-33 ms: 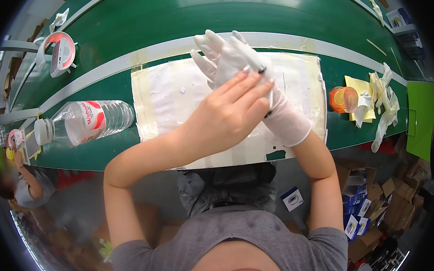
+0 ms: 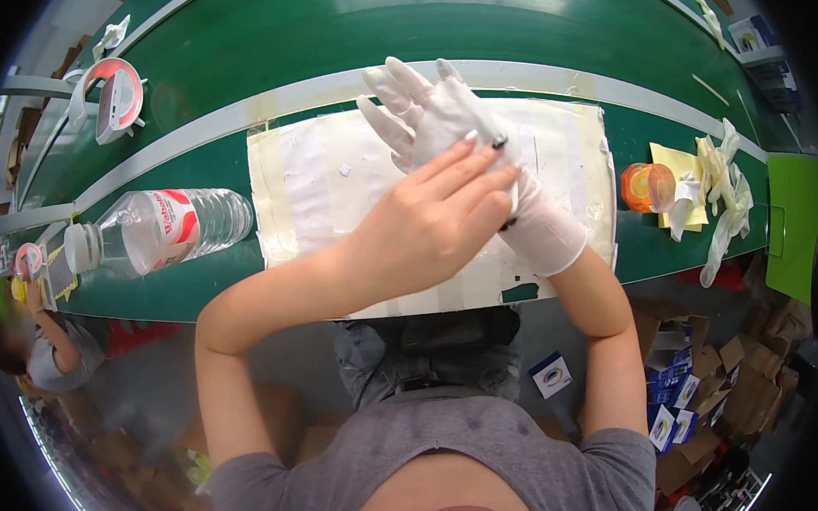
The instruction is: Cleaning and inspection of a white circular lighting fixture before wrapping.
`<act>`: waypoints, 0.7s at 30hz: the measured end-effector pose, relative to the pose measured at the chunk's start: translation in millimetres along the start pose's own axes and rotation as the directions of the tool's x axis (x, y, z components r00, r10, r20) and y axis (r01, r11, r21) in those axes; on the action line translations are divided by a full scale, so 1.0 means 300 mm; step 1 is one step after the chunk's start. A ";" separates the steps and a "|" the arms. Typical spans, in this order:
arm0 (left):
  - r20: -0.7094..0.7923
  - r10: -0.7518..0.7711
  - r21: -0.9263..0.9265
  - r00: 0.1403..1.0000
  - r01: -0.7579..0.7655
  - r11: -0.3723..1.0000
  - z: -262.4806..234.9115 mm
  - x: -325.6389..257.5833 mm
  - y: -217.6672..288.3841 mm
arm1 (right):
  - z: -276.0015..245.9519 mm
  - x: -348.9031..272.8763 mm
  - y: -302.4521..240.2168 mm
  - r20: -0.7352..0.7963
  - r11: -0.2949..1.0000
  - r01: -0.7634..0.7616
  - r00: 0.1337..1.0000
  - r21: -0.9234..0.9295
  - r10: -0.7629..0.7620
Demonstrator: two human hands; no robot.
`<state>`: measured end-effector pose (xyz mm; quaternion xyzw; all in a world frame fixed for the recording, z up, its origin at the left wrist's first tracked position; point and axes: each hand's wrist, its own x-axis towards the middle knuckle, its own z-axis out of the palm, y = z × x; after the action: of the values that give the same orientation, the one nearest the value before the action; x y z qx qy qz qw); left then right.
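Note:
My right hand (image 2: 462,119) wears a thin white glove that reaches past the wrist; its fingers are spread and point up and to the left. My bare left hand (image 2: 439,206) lies across the back of the gloved hand, fingers stretched out and lying flat on it. At the left fingertips is a narrow white strip (image 2: 514,194) with a small black piece at each end, lying against the glove. Part of it is hidden by my left fingers, so what it is cannot be told. Both hands are above a white taped board (image 2: 321,177).
Left of the board lies a large clear plastic bottle (image 2: 174,229). To the right are an orange jar (image 2: 647,187), a yellow sheet (image 2: 698,215) and loose gloves (image 2: 733,212) on the green table (image 2: 439,26). A fan-like device (image 2: 116,101) stands far left; a person (image 2: 48,352) sits lower left.
My left hand has slid very slightly toward the right wrist across the glove. The gloved fingers are spread a little wider.

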<state>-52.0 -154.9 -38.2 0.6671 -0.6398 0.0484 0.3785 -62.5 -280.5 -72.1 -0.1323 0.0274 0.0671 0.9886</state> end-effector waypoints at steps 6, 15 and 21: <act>0.034 -0.485 -0.482 0.874 0.440 0.757 -0.138 0.017 0.053 | -0.007 -0.041 -0.057 0.484 -0.290 0.414 0.844 -0.863 -0.233; -0.578 -0.466 -0.285 0.670 0.369 0.884 -0.292 0.039 -0.062 | 0.053 -0.072 -0.033 0.436 -0.937 0.256 0.890 -0.240 0.131; -0.220 -0.125 0.260 0.967 0.182 0.948 -0.033 0.031 -0.029 | -0.074 -0.052 0.011 0.357 -0.979 0.136 0.931 -0.153 0.074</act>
<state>-38.6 -157.6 -29.9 0.7531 -0.5311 0.1752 0.3464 -79.3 -285.1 -93.1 -0.9804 -0.1397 -0.1355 -0.0293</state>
